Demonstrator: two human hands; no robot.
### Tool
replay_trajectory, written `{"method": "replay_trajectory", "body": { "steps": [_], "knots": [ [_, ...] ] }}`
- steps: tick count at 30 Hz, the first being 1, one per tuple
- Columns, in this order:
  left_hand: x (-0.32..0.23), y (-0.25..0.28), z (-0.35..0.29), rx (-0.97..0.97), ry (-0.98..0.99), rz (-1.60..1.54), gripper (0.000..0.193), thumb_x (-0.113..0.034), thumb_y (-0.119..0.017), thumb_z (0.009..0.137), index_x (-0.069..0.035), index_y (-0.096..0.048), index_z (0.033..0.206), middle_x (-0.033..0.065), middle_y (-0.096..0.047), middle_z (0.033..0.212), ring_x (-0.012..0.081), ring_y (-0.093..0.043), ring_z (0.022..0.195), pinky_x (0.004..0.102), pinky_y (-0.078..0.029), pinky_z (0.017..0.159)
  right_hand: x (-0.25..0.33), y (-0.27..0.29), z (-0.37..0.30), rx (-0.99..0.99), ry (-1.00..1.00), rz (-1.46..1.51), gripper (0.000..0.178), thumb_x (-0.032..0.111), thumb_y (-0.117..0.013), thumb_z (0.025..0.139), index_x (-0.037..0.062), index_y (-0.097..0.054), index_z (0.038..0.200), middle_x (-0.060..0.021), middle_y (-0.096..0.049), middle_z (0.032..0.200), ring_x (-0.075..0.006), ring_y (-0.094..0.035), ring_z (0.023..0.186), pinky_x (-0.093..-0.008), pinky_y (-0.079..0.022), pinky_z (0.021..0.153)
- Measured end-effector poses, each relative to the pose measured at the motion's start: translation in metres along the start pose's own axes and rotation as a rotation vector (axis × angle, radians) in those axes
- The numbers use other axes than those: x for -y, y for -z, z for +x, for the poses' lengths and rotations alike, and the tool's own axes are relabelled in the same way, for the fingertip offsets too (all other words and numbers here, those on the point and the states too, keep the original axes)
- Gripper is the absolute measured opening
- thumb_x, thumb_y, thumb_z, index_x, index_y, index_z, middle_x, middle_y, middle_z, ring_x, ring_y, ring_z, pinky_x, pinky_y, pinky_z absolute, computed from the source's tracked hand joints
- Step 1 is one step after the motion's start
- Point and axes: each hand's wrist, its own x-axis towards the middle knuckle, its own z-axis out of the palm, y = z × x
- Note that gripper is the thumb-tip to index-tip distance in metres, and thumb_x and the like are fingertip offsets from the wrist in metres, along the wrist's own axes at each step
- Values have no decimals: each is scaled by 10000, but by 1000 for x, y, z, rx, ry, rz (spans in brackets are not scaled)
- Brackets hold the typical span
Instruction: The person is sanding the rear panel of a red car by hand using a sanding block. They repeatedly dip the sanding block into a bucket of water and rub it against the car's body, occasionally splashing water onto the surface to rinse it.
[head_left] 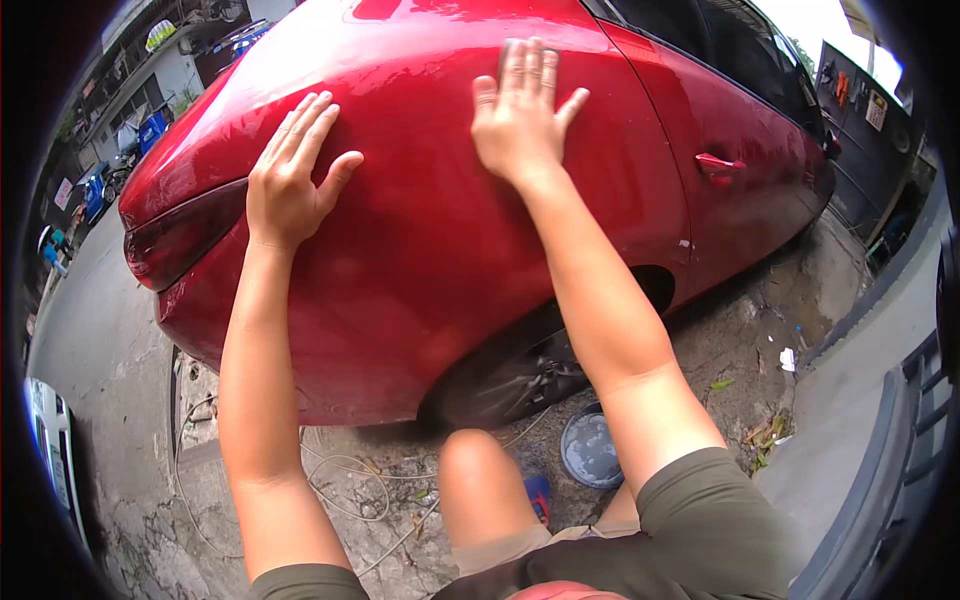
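A glossy red car (400, 260) fills the middle of the view, its rear side panel facing me. My left hand (290, 185) is at the panel above the dark tail light (190, 235), fingers stretched out and thumb apart. Higher up and to the right, my right hand (522, 115) lies flat against the panel, fingers extended and thumb spread. A small dark patch shows at its fingertips; whether something thin lies under them I cannot tell. Neither hand visibly grips anything. Below my right forearm is the car's rear wheel (510, 380), partly hidden by that arm.
A bucket (592, 447) with greyish contents stands beside the wheel, near my knee. A thin pale hose or cable (345, 480) loops over the rough concrete. Along the right runs a low wall (850, 400) with a dark railing. A white vehicle (55, 450) is at far left.
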Motion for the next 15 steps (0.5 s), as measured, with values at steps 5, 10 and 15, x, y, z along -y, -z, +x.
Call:
{"method": "replay_trajectory", "body": {
  "steps": [5,10,15],
  "knots": [
    [33,-6,-18,-284,235,56,707,-602,-319,1090,-54,-595,1442,163,-540,1547,363,-422,1498,540,-250,1242,89,-20,2,55,281,48,703,474,-291,1114,79,-155,1679,-108,-137,1759,-277,-65,1632,-648,34,1263],
    [23,3,-10,-142,222,145,900,-757,-256,1027,-68,-414,1584,128,-393,1659,333,-267,1580,549,-124,1277,-84,12,12,0,-361,112,694,470,-195,1123,82,-78,1685,-78,-69,1771,-277,28,1634,-649,69,1257],
    [14,-4,-14,-312,337,-27,986,-819,-213,988,-58,-408,1585,145,-378,1666,338,-244,1590,591,-75,1272,85,-13,10,74,254,43,691,494,-235,1121,95,-165,1680,-92,-117,1764,-276,-57,1633,-675,56,1248]
  ]
}}
